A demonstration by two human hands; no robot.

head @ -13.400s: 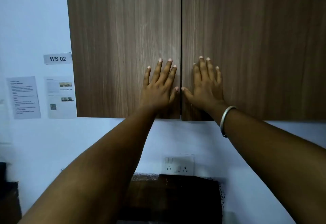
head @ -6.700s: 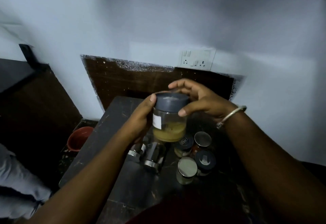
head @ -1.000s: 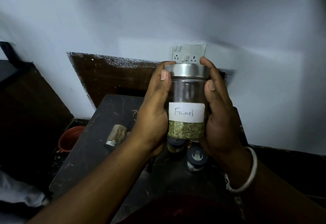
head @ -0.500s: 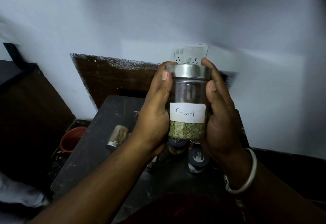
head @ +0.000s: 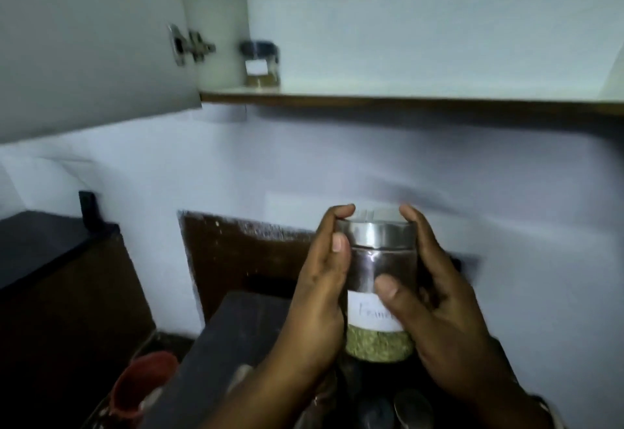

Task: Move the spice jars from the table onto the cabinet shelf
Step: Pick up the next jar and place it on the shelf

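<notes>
Labelled spice jar [head: 368, 270] carried between both hands, below the open cabinet.

The left hand [head: 320, 297] and right hand [head: 439, 324] clasp the steel-lidded jar from either side, upright, above the near right of the dark tabletop [head: 236, 327]. This looks like the carry step. The cabinet shelf [head: 405, 99] lies higher and farther, with one dark-lidded jar [head: 261, 64] at its left end, so the next move likely calls for a lift over the shelf's front edge and a set-down beside that jar.
</notes>
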